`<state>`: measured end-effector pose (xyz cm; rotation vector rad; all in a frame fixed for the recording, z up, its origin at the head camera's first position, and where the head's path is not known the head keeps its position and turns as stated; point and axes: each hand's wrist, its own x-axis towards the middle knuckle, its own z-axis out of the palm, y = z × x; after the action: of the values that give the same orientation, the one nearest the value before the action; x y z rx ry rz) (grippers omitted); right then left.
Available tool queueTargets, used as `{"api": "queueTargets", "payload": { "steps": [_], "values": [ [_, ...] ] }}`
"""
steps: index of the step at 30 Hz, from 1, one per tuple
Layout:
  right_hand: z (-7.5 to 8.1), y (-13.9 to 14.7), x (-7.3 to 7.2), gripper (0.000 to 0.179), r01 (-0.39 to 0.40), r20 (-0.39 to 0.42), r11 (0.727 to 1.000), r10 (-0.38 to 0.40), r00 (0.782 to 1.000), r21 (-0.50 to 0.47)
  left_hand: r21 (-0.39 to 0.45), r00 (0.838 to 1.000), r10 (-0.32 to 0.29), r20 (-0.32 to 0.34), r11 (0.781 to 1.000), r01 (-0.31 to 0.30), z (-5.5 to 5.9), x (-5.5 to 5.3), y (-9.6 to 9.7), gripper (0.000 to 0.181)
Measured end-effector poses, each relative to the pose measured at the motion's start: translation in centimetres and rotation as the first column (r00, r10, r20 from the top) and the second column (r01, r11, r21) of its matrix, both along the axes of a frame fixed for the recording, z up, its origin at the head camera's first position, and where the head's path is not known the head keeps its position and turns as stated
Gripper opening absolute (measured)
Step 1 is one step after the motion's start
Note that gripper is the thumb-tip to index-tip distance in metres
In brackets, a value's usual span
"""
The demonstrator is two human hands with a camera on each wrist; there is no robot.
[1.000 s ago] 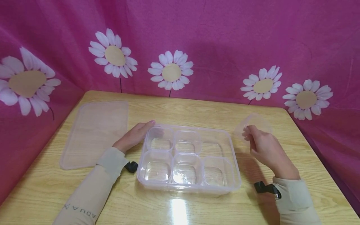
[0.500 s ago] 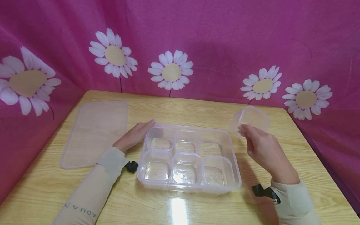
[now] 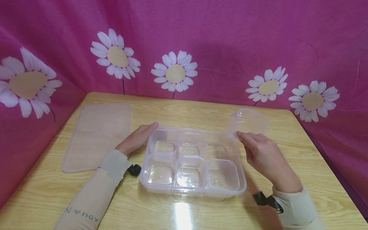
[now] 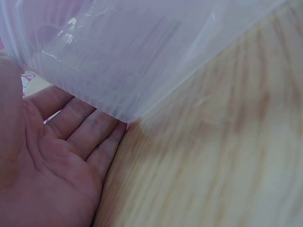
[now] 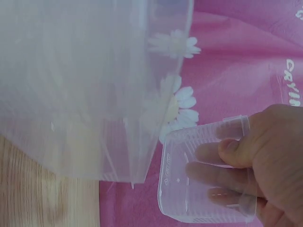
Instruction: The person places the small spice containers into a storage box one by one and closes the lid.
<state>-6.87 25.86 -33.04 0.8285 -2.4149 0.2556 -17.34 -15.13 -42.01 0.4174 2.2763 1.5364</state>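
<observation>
A clear plastic storage box (image 3: 196, 191) stands on the table, with several small square containers (image 3: 162, 172) set inside it in two rows. Its back right section shows the bare bottom. My left hand (image 3: 139, 137) rests against the box's left back corner, its fairly straight fingers touching the wall in the left wrist view. My right hand (image 3: 267, 156) pinches another small clear container (image 5: 208, 175) by its wall, thumb on one side and fingers seen through the plastic. This container is held just beyond the box's back right corner, above the table.
A large translucent lid (image 3: 97, 137) lies flat at the left of the wooden table (image 3: 115, 207). A pink cloth with daisies (image 3: 218, 57) hangs close behind the table and along its sides. Wrist cameras (image 3: 265, 201) stick out below the hands.
My right hand has moved left toward the box, carrying the small container, which has also turned in the hand's hold. The left hand and the box have stayed put.
</observation>
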Motion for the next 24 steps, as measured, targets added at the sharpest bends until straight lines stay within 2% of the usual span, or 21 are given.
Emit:
{"api": "queueTargets", "payload": {
  "steps": [7,19,24],
  "values": [
    [-0.1,-0.6,0.3,0.051,-0.026,0.004,0.999,0.026,1.0,0.021,0.007,1.0,-0.003,0.008,1.0,0.003,0.0,-0.1,0.0,0.07],
    [-0.2,-1.9,0.9,0.053,-0.085,0.02,0.994,0.084,0.996,0.069,0.005,1.0,0.015,-0.015,1.0,-0.015,0.1,0.0,0.0,0.067],
    [-0.3,-2.4,1.1,0.052,-0.109,0.064,0.988,0.103,0.993,0.105,-0.013,1.0,0.017,-0.015,1.0,-0.017,0.0,0.0,0.0,0.067]
  ]
}}
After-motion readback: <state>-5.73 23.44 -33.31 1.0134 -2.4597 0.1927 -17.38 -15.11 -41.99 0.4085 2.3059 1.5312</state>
